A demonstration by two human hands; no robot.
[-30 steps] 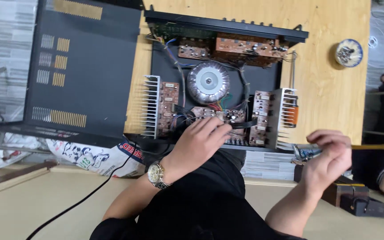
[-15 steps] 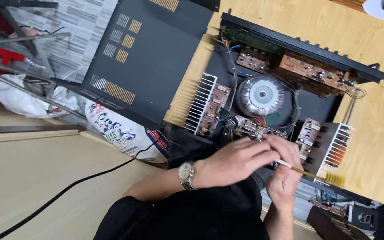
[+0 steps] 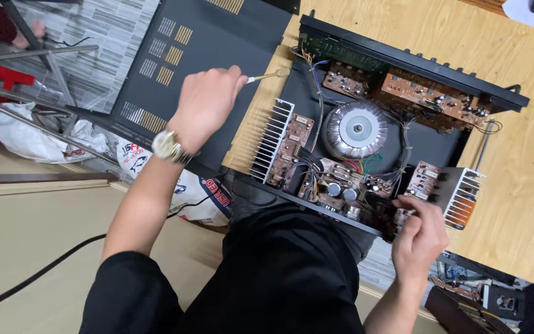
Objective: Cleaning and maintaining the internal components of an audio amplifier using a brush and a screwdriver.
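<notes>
While the left hand [image 3: 205, 102] is lifted above the near-left corner of the opened amplifier [image 3: 378, 136], its fingers are pinched together on a thin stick-like tool [image 3: 266, 77] with a pale tip, which points toward the rear-left corner of the chassis. A gold-coloured wristwatch [image 3: 168, 147] sits on that wrist. The right hand [image 3: 420, 234] is down at the amplifier's front-right corner, fingers curled and pressed against the small brown circuit board [image 3: 424, 180] there; whether it actually grips anything I cannot tell from here.

Inside the amplifier, a round silver transformer [image 3: 356, 130] sits in the middle, with a white finned heatsink [image 3: 274, 139] along its left side and another heatsink [image 3: 466, 196] at the right end, just beside the right hand. More brown boards [image 3: 428, 96] line the back wall.

Left of the amplifier lies its removed black cover [image 3: 199, 55], slotted with gold vents, overlapping the edge of the wooden surface [image 3: 526, 185]. Below the cover, a printed white plastic bag [image 3: 199, 192] shows, and a black cable [image 3: 38, 272] trails across the beige floor. Further left of the amplifier, metal rods [image 3: 26, 120] slant over a grey striped floor.
</notes>
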